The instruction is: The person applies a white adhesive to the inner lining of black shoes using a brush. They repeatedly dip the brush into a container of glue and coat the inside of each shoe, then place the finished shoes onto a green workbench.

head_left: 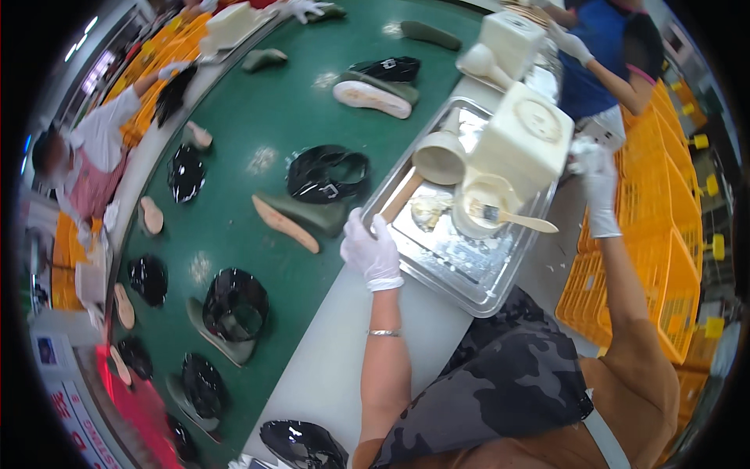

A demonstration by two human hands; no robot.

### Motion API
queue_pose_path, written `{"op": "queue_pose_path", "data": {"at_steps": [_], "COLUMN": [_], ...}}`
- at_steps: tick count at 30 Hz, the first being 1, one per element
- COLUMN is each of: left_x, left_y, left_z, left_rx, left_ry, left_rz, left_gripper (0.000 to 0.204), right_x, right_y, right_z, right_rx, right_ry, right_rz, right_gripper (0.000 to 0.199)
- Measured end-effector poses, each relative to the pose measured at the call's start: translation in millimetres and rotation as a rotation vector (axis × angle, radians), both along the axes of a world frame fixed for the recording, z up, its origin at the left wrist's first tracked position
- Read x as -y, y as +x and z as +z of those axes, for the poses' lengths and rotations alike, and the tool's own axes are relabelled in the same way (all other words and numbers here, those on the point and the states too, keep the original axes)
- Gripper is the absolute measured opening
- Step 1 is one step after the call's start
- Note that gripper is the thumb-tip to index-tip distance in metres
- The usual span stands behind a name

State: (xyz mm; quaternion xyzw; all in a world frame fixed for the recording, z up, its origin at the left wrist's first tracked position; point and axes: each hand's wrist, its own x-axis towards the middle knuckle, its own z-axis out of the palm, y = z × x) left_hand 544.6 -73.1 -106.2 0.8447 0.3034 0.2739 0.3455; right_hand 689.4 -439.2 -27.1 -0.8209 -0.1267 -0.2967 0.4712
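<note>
My left hand (370, 248), in a white glove, rests on the near left rim of a metal tray (437, 262), fingers curled over the edge. My right hand (595, 176), also gloved, is raised at the right side of a cream plastic jug (522, 141) that stands on the tray, touching or close to its corner. On the tray sit a round tub (484, 205) with a wooden-handled brush (516, 219) lying across it, and a cream scoop-like cup (439, 156) with a wooden handle.
A green conveyor belt (258, 133) at left carries black glossy shoe uppers (326, 173), green soles (301, 213) and pale insoles. Yellow crates (664, 258) stand at right. Another person in blue (601, 55) works beyond the tray; a person in white sits across the belt.
</note>
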Motion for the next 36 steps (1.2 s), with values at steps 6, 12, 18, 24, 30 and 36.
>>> {"op": "queue_pose_path", "data": {"at_steps": [6, 12, 18, 24, 30, 36], "left_x": [1.6, -7.5, -5.1, -5.6, -4.5, -5.5], "left_y": [-0.7, -1.7, -0.9, -1.6, -1.8, -1.8], "left_z": [0.6, 3.8, 12.4, 6.6, 8.5, 8.5], "left_rx": [-0.001, 0.006, -0.005, 0.064, 0.050, 0.044], "left_ry": [0.061, 0.059, 0.044, 0.046, 0.043, 0.022], "left_rz": [0.041, 0.022, -0.042, -0.045, -0.053, -0.053], "left_gripper": [0.036, 0.044, 0.047, 0.045, 0.045, 0.045], "right_x": [-129.0, -374.5, -511.3, -558.3, -559.0, -541.2], "right_y": [27.1, 21.0, 51.2, 78.5, 105.5, 102.4], "right_z": [125.8, 118.8, 11.7, -50.8, -54.2, -41.0], "right_rx": [-0.125, -0.186, -0.142, -0.270, -0.120, -0.139], "right_ry": [-0.138, -0.915, -0.987, -1.169, -1.383, -1.456], "right_rz": [0.452, 0.972, 1.069, 1.166, 1.093, 1.019], "right_gripper": [0.023, 0.024, 0.018, 0.027, 0.026, 0.023]}}
